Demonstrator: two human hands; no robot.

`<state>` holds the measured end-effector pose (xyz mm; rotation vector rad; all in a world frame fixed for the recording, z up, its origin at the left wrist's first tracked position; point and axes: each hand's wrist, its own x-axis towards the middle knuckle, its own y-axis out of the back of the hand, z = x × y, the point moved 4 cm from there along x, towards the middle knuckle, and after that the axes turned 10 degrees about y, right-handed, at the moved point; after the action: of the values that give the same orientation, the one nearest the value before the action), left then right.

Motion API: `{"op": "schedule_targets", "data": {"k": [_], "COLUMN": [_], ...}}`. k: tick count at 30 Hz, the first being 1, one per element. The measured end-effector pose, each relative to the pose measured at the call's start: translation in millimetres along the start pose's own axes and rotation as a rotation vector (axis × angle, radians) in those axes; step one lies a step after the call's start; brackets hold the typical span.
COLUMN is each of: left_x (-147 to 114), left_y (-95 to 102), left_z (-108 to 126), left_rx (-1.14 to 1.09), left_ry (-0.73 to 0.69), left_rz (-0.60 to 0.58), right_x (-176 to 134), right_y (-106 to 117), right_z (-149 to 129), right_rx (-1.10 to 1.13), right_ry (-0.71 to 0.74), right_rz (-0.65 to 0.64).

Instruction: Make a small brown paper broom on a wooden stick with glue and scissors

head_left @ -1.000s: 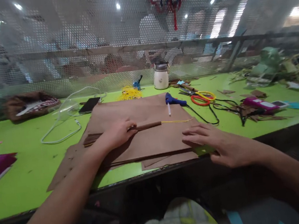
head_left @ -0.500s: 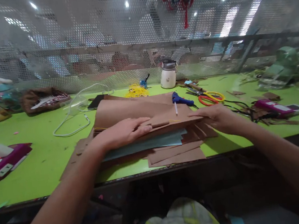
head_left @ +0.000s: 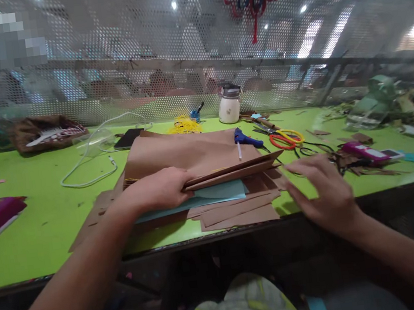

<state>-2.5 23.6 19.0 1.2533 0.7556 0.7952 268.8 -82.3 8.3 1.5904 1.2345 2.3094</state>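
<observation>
room between purple device and brown paper; glue gun obstructs far corner.

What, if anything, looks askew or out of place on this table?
The brown paper sheets near the front edge of the green table are askew: their edges sit at different angles instead of squared up, with a light-blue sheet showing among them. Brown scraps also lie scattered on the right. No spill is visible.

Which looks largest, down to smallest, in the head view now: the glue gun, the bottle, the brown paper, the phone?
1. Brown paper
2. Bottle
3. Glue gun and phone: they look too alike to rank.
</observation>
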Motion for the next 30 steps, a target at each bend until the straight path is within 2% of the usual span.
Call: {"op": "schedule_targets", "data": {"k": [3, 5, 8, 10, 14, 19, 22, 25, 28, 30], "left_x": [0.3, -0.2, -1.4, -2.2, -4.8, -6.6, -3.7, -0.5, 0.3, -0.1], "left_y": [0.8, 2.3, 3.4, 4.5, 6.6, 5.7, 3.0, 2.6, 5.1, 7.7], "left_z": [1.2, 1.9, 3.6, 5.2, 10.5, 12.4, 4.7, -2.1, -2.5, -1.4], "left_rx": [0.025, 0.055, 0.103, 0.123, 0.13, 0.147, 0.118, 0.051, 0.02, 0.029], "left_ry": [-0.038, -0.036, -0.043, -0.045, -0.045, -0.045, 0.012, 0.048, 0.044, 0.066], "left_rz": [-0.078, -0.094, -0.111, -0.107, -0.116, -0.095, -0.101, -0.104, -0.108, -0.117], "right_x": [-6.9, -5.1, 2.3, 6.5, 15.0, 34.5, 47.5, 53.3, 45.9, 36.2], "right_y": [-23.2, -38.4, -54.2, -60.1, -61.5, -63.5, -66.0, -57.6, -37.8, -27.2], "right_z": [-15.9, -15.4, -7.6, -2.2, 7.1, 23.4, 32.3, 37.6, 32.4, 20.7], "right_rx": [0.023, -0.016, -0.049, -0.065, -0.069, -0.092, -0.093, -0.059, -0.008, 0.071], "right_ry": [0.199, 0.277, 0.333, 0.352, 0.341, 0.196, 0.132, 0.072, 0.046, 0.075], "right_rz": [-0.329, -0.472, -0.554, -0.562, -0.49, -0.411, -0.354, -0.185, 0.031, 0.05]}}
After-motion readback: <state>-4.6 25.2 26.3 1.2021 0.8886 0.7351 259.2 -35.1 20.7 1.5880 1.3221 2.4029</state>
